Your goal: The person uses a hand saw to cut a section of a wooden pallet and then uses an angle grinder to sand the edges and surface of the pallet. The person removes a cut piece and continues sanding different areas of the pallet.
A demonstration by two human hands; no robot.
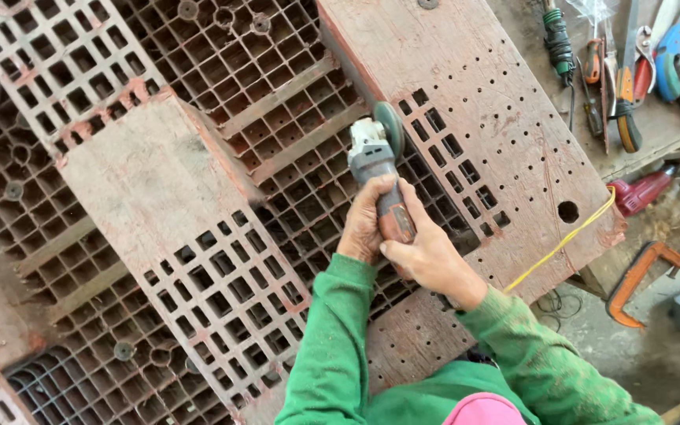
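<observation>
Both hands close around one angle grinder (379,169). The left hand (365,220) wraps its fingers round the grey body from the left side, and the right hand (426,252) grips the red rear handle, thumb lying along the top. The grinder's single disc (391,126) stands on edge at the far end, just beside the left edge of a red perforated board (482,102), over the gridded panel (277,94) beneath it. A second red board (175,212), partly solid and partly cut into square openings, lies to the left, slanting across the same grid. One yellow cord (568,236) runs from under the right wrist across the right-hand board toward its far edge. Both arms wear green sleeves (332,346). On the bench (655,126) at upper right lie several hand tools (623,79), too crowded to count. Below them sit one red power tool (641,191) and one orange clamp (639,275).
</observation>
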